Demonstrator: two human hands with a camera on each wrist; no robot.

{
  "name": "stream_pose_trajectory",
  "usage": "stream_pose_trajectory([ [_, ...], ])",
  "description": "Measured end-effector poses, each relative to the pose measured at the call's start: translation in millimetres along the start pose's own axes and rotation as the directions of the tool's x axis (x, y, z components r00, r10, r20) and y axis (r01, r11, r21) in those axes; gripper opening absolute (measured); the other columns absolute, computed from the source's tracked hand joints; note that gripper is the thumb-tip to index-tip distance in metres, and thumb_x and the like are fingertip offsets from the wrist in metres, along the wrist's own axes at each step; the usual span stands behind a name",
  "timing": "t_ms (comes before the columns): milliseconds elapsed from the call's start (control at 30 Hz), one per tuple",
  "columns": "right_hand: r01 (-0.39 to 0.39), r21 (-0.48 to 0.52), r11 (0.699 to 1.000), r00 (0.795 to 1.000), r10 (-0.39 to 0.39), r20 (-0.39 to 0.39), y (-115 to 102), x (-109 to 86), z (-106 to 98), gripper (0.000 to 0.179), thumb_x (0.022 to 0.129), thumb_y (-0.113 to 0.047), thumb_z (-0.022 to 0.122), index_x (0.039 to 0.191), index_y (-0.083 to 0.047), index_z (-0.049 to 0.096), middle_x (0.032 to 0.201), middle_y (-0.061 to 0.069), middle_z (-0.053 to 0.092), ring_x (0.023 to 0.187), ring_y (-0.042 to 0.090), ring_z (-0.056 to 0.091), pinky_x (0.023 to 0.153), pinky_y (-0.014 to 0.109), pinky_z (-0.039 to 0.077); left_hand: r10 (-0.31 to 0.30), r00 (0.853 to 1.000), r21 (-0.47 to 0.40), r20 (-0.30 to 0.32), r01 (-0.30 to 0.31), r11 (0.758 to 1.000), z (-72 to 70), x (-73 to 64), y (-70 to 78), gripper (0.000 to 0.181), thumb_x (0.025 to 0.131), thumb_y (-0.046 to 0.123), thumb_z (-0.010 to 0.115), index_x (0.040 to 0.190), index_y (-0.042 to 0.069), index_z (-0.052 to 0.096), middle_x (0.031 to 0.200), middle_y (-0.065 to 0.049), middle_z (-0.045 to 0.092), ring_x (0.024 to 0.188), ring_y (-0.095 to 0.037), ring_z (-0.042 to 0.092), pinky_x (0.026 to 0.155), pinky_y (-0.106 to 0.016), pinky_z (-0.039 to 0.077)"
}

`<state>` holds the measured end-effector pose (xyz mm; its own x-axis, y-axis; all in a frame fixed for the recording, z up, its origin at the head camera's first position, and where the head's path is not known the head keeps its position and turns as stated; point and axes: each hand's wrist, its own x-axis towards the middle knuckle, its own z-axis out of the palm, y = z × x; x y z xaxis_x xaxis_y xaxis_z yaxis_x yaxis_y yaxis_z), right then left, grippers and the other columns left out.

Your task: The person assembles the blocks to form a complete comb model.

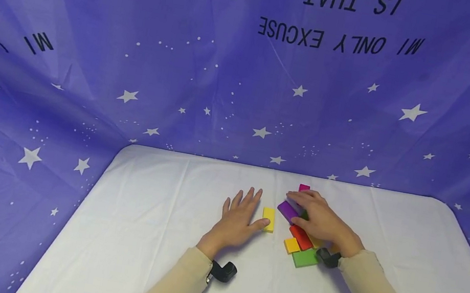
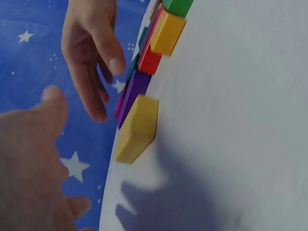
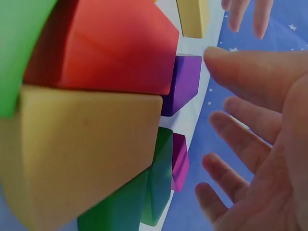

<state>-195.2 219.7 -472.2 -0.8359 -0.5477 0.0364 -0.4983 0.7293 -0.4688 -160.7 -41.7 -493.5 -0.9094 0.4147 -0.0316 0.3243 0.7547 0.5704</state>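
My left hand [image 1: 235,224] is spread with straight fingers beside a yellow block [image 1: 268,215]. Its thumb overlaps that block in the head view, but the left wrist view shows a gap between hand and block. Over a cluster of colored blocks hovers my right hand [image 1: 326,223], fingers loosely extended and nothing in its grasp. Around it lie a purple block [image 1: 287,211], a red block [image 1: 301,238], a small orange-yellow block [image 1: 291,245], a light green block [image 1: 305,258] and a magenta block [image 1: 304,187]. The hand partly hides a pale yellow block [image 3: 91,149] and dark green blocks [image 3: 160,185].
A white cloth covers the table [image 1: 149,215]. Behind it hangs a purple-blue curtain [image 1: 230,63] with stars and lettering. Each wrist carries a black camera, the left camera [image 1: 224,272] and the right camera [image 1: 328,258].
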Motion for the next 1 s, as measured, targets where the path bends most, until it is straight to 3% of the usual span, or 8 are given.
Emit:
stream_pose_trajectory([
  [400, 0.021, -0.032, 0.999, 1.000, -0.021, 0.015, 2, 5.5, 7, 0.062, 0.088, -0.017, 0.078, 0.143, -0.002, 0.055, 0.143, 0.014, 0.056, 0.134, 0.042, 0.040, 0.109, 0.064, 0.036, -0.007, 0.999, -0.012, -0.034, 0.007, 1.000, 17.3, 2.8, 15.4, 0.078, 0.099, 0.055, 0.052, 0.159, 0.009, 0.030, 0.162, -0.008, 0.034, 0.152, -0.039, 0.016, 0.118, -0.065, 0.009],
  [1000, 0.017, -0.036, 0.999, 1.000, -0.017, 0.019, 6, 9.8, 11, 0.057, 0.084, -0.013, 0.080, 0.137, -0.002, 0.061, 0.134, 0.014, 0.063, 0.128, 0.041, 0.045, 0.106, 0.063, 0.039, -0.059, 0.986, 0.062, -0.156, 0.070, 0.996, 32.0, 8.7, 22.5, 0.066, 0.091, 0.041, 0.072, 0.146, 0.010, 0.053, 0.150, -0.003, 0.052, 0.146, -0.034, 0.033, 0.114, -0.065, 0.020],
])
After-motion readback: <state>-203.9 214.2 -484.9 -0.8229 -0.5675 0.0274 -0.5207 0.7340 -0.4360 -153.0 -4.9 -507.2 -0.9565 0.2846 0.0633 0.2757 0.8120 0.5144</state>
